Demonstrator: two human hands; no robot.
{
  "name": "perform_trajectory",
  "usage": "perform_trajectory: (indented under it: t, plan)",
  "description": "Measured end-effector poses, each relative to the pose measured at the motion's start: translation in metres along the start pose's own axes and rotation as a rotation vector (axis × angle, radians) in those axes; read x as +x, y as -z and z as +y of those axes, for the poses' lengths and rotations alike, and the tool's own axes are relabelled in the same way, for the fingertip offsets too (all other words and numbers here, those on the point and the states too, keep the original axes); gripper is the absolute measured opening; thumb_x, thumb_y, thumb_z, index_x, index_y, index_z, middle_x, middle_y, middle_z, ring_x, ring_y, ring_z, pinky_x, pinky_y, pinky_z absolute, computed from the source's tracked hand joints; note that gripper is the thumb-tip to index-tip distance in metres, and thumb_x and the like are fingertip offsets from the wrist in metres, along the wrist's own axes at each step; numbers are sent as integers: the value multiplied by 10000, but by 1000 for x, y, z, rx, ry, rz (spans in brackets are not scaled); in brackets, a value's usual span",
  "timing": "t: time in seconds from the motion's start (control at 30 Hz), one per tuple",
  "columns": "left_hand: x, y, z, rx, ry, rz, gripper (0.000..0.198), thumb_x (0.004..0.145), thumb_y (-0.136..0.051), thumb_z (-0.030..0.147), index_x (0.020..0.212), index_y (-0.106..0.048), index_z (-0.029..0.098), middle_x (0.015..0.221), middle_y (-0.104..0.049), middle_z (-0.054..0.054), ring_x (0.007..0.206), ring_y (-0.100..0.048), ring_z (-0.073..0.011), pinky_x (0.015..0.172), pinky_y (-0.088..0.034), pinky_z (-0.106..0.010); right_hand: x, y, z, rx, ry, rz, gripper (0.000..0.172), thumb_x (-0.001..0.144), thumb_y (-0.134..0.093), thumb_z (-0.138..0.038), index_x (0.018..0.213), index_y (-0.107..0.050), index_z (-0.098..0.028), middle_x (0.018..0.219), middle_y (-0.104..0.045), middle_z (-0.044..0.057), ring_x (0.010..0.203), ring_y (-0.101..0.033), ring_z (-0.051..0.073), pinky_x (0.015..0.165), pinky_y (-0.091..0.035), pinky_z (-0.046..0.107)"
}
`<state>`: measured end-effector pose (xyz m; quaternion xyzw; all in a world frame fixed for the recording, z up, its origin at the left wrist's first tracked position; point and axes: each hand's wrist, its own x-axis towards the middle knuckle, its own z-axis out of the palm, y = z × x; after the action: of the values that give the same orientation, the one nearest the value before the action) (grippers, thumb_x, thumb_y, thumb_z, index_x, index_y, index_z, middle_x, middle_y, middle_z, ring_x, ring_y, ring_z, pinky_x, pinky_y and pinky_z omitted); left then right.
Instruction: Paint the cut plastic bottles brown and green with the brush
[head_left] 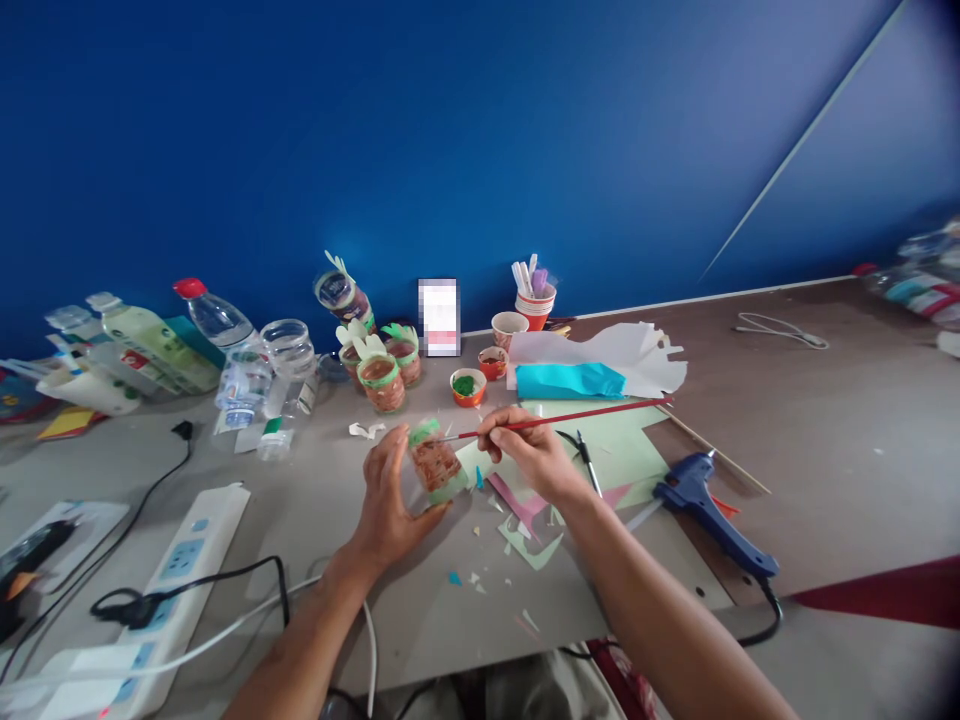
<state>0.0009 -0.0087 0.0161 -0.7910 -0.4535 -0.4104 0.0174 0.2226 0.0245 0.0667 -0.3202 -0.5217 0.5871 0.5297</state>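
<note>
My left hand grips a small clear plastic cup, tilted, with brown paint round its middle and green at its upper end. In my right hand is a thin red paintbrush, its tip touching or just at the cup's painted side. Behind them stand a cut-down paper cup of green paint and another with dark reddish-brown paint. Several similar brown cups with green rims and pale paper leaves are grouped farther back on the left.
A blue glue gun lies at right beside a thin wooden stick. Paper scraps, a black pen and turquoise paper cover the middle right. Plastic bottles and a white power strip with cables occupy the left. A phone leans against the blue wall.
</note>
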Motion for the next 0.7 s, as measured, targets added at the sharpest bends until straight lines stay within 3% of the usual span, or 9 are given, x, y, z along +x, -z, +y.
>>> perform_trajectory:
  t: [0.1, 0.3, 0.53, 0.7]
  plan:
    - [0, 0, 0, -2, -5, 7, 987, 739, -738, 411, 1504, -144, 223, 1422, -406, -202, 1313, -409, -358, 1030, -377, -582, 1, 3, -2, 26, 26, 31, 89, 783, -603, -255, 775, -671, -198, 676, -610, 5, 566, -496, 116, 557, -404, 271]
    - [-2, -3, -3, 9, -29, 20, 993, 739, -739, 421, 1510, -141, 233, 1424, -413, -193, 1333, -391, -351, 1043, -373, -566, -1, 0, 2, 13, -11, -78, 113, 814, -600, -279, 818, -675, -195, 718, -632, 21, 593, -523, 124, 558, -403, 274]
    - [-3, -2, -4, -7, -1, 33, 1009, 727, -756, 423, 1506, -152, 205, 1444, -387, -214, 1354, -369, -367, 1053, -358, -577, 4, 7, 0, 39, 20, 33, 109, 793, -618, -278, 790, -671, -182, 684, -624, 9, 567, -506, 107, 551, -399, 261]
    - [-1, -1, -3, -33, -10, 62, 1013, 724, -753, 445, 1505, -152, 208, 1458, -363, -217, 1355, -364, -368, 1053, -361, -577, 5, 6, 3, 137, -34, -7, 126, 781, -636, -298, 784, -662, -175, 645, -633, 12, 539, -511, 108, 518, -385, 253]
